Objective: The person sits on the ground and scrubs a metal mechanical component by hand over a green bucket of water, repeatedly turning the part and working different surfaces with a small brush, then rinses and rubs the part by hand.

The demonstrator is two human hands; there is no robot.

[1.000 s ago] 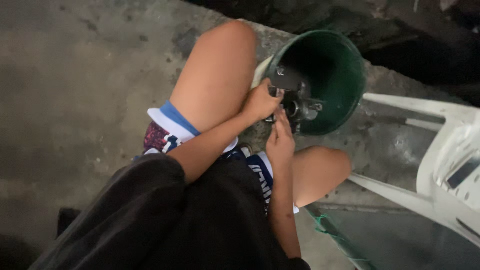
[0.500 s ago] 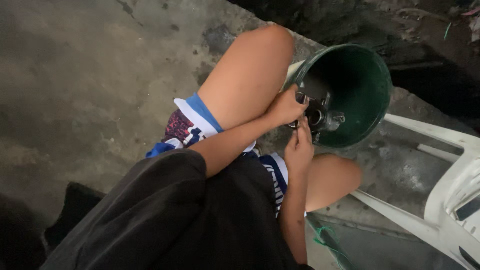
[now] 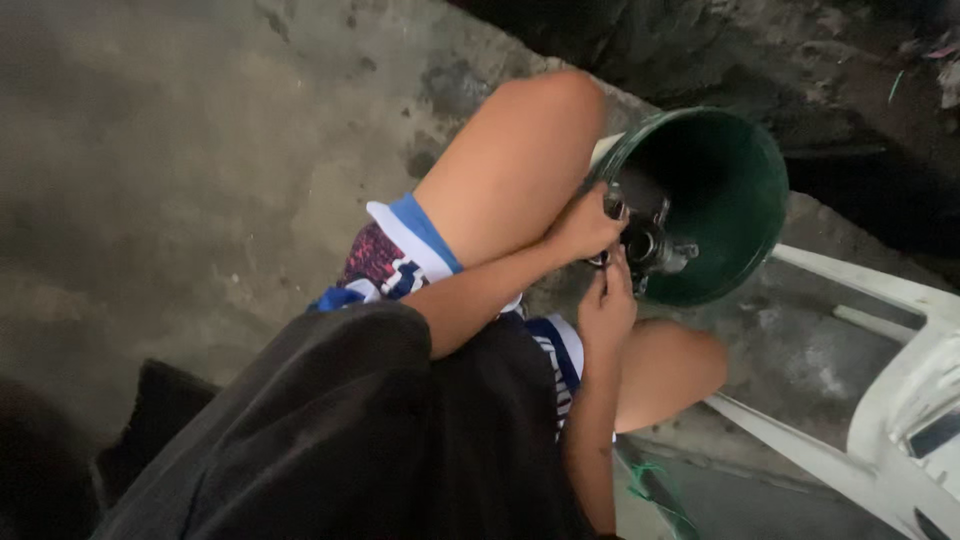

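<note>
Two bare hands meet at the mouth of a green bucket (image 3: 730, 190), and everything else can be placed from that bucket. Largest is the grey concrete floor (image 3: 180, 180), which spreads out to the bucket's left and under it, stained and patchy. Next in size is the person's black shirt (image 3: 330, 430), low and left of the bucket, with patterned shorts (image 3: 385, 265) edged in blue and white just above it. A white plastic chair (image 3: 890, 400) stands to the bucket's right and below it, one of its legs running close beneath the bucket's rim. The bucket itself lies tipped on its side between the person's two bare knees, its open mouth turned toward the camera, its inside dark. At the bucket's near rim sits a small dark metal part (image 3: 650, 245), a rounded fitting with a short silver stub sticking out to the right; it rests partly inside the mouth. The left hand (image 3: 585, 228) comes in from the bucket's left edge with its fingers curled closed around the upper side of that part. The right hand (image 3: 608, 305) rises from below the bucket's rim, fingers bunched and pinched onto the part's lower side. Both hands touch each other at the part.
</note>
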